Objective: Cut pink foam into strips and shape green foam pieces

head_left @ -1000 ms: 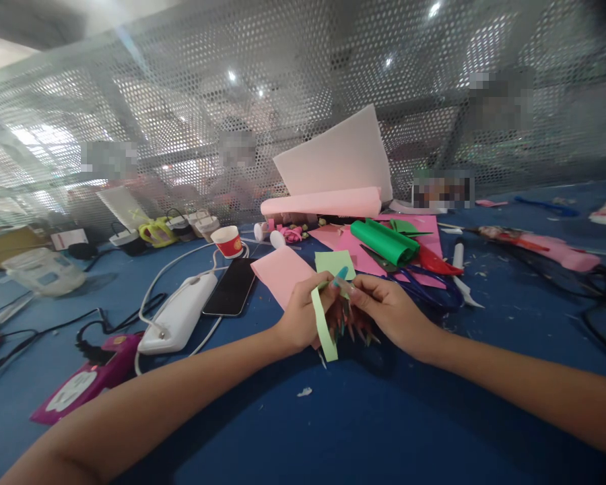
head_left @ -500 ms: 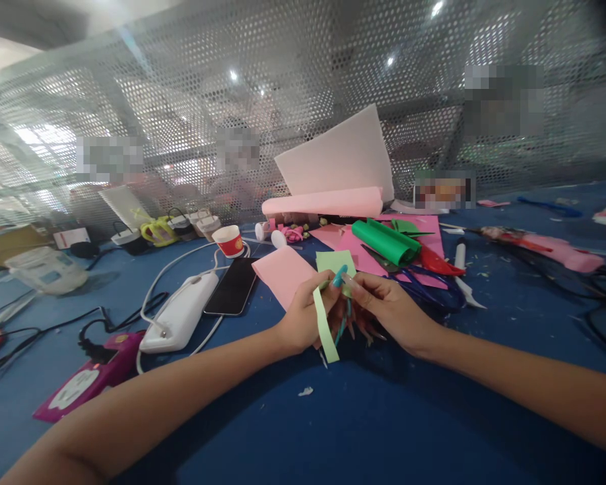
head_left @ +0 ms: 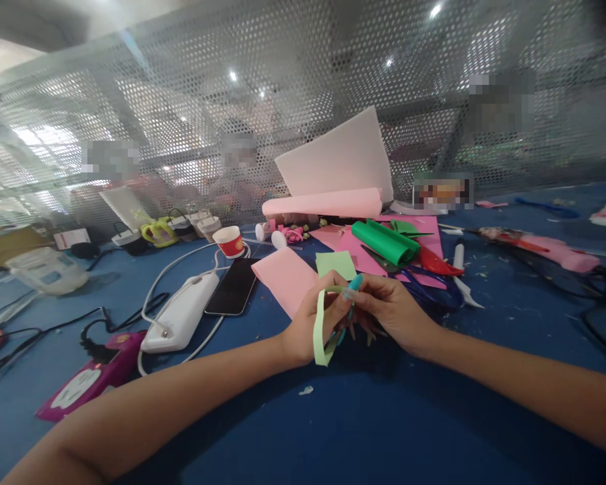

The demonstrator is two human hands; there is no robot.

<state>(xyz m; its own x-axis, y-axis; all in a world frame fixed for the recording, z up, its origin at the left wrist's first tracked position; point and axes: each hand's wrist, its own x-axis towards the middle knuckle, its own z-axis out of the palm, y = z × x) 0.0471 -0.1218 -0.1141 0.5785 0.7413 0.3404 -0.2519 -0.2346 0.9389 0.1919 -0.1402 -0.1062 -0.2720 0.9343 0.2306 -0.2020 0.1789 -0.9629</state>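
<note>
A narrow light green paper strip point(head_left: 318, 330) hangs in a loop, its upper end pinched between my two hands. My left hand point(head_left: 306, 327) is closed on this strip, the thumb pressed toward the other hand's fingertips. Against it, my right hand point(head_left: 401, 311) is closed too, thumb and fingers meeting at the strip's end. A bright teal tip, apparently a long fingernail, shows where the hands meet. Below the fingers the view is dark and partly hidden. Just behind lie a light green paper square point(head_left: 336, 265) and a folded pink sheet point(head_left: 285, 276).
Left of my hands are a black phone point(head_left: 233, 286), a white power bank point(head_left: 182, 313) with cables, a purple case point(head_left: 93, 370) and a paper cup point(head_left: 229, 241). Beyond lie a green roll point(head_left: 386, 242), a pink roll point(head_left: 323, 202) and a pink glue gun point(head_left: 545, 248). A perforated metal screen point(head_left: 182, 121) stands behind.
The green strip's upper part has shifted right between the fingers, and its hanging end has curled into a loop. Both hands have moved slightly and stay together.
</note>
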